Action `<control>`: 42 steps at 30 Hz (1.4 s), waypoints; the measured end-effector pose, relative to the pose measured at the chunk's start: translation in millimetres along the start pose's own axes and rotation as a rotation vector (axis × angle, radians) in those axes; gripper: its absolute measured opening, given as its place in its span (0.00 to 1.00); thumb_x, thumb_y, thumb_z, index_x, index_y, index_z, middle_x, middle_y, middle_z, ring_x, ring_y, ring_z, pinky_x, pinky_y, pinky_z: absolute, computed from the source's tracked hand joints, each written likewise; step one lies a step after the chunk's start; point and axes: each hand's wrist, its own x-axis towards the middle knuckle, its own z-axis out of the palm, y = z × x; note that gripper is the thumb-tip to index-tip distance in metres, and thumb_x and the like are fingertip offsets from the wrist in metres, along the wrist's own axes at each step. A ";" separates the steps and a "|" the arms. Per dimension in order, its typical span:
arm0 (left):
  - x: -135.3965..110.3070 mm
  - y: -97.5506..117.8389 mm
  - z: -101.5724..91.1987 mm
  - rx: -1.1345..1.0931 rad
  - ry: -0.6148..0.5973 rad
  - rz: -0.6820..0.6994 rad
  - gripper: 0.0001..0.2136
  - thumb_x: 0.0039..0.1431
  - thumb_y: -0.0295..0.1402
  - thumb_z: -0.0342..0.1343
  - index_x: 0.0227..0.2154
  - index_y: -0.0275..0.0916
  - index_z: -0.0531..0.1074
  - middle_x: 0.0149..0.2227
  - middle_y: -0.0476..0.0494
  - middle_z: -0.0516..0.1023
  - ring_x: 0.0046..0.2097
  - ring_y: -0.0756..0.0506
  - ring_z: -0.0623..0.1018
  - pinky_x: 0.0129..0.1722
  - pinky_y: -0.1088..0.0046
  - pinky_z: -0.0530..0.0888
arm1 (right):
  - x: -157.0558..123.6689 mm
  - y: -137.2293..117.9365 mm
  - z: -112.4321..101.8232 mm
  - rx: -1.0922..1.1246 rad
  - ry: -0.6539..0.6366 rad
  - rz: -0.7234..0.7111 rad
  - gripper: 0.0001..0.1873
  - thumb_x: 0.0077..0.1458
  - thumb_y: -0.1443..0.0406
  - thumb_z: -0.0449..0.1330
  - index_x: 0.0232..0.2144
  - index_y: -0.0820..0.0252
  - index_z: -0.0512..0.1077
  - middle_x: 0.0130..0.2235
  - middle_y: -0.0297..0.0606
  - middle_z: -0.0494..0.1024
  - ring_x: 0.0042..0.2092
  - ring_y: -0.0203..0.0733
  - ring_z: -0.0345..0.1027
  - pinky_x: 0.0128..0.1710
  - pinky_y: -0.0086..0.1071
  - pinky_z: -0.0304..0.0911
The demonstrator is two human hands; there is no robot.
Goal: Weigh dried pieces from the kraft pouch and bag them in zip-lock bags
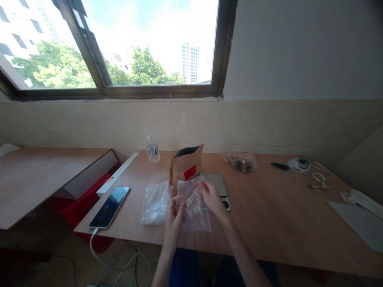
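- Zip bag [196, 209] of small pieces lies at table [269, 215] front edge, before brown pouch [186, 167]; your left hand [173, 217] pinches its left side
- your right hand [213, 199] grips its top right; second clear bag [155, 201] just left; phone [109, 206] further left

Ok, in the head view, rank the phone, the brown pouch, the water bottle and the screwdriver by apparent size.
1. Phone and brown pouch: look about alike; the phone lies nearer the camera, so unsure.
2. Screwdriver: long but thin.
3. Water bottle: close to the screwdriver.
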 end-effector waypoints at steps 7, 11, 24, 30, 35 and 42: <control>4.9 6.9 -4.3 0.001 0.036 0.039 0.18 0.44 0.43 0.62 0.36 0.38 0.69 0.22 0.52 0.69 0.21 0.53 0.67 0.19 0.80 0.63 | -13.6 -5.9 -11.0 0.201 -0.265 0.259 0.23 0.41 0.55 0.68 0.38 0.58 0.70 0.29 0.32 0.75 0.30 0.37 0.70 0.29 0.28 0.62; 7.7 1.0 -7.1 0.066 0.058 0.108 0.17 0.45 0.43 0.62 0.35 0.39 0.70 0.28 0.48 0.74 0.26 0.50 0.72 0.24 0.78 0.67 | -14.6 -0.5 -11.4 0.309 -0.265 0.250 0.23 0.38 0.58 0.70 0.37 0.58 0.70 0.28 0.30 0.74 0.29 0.34 0.68 0.31 0.28 0.62; 11.9 17.1 -40.9 0.122 0.208 0.053 0.16 0.45 0.40 0.63 0.36 0.39 0.71 0.28 0.46 0.75 0.25 0.48 0.73 0.20 0.77 0.66 | 1.5 19.5 -22.4 0.464 -0.170 0.206 0.25 0.36 0.62 0.70 0.39 0.56 0.69 0.41 0.37 0.74 0.40 0.40 0.69 0.40 0.33 0.64; 22.9 18.4 -88.1 0.133 0.336 0.065 0.22 0.42 0.43 0.63 0.40 0.37 0.70 0.27 0.48 0.75 0.16 0.54 0.62 0.13 0.80 0.56 | 83.5 74.9 -145.5 -0.548 0.548 -0.158 0.16 0.47 0.57 0.57 0.36 0.60 0.68 0.43 0.48 0.72 0.48 0.51 0.63 0.48 0.47 0.57; 35.7 -2.3 -101.6 0.368 0.367 0.151 0.30 0.42 0.48 0.61 0.47 0.36 0.65 0.34 0.43 0.74 0.21 0.49 0.70 0.18 0.74 0.66 | 111.0 99.7 -195.6 -0.833 0.648 -0.141 0.11 0.42 0.63 0.58 0.31 0.61 0.67 0.44 0.52 0.67 0.50 0.55 0.57 0.50 0.49 0.50; 48.8 -15.6 -91.9 0.973 0.431 0.460 0.26 0.54 0.42 0.53 0.55 0.39 0.63 0.58 0.28 0.62 0.54 0.31 0.67 0.51 0.45 0.61 | 108.7 96.4 -201.1 -0.987 0.636 -0.157 0.04 0.47 0.67 0.51 0.22 0.59 0.64 0.38 0.49 0.68 0.38 0.47 0.61 0.43 0.43 0.55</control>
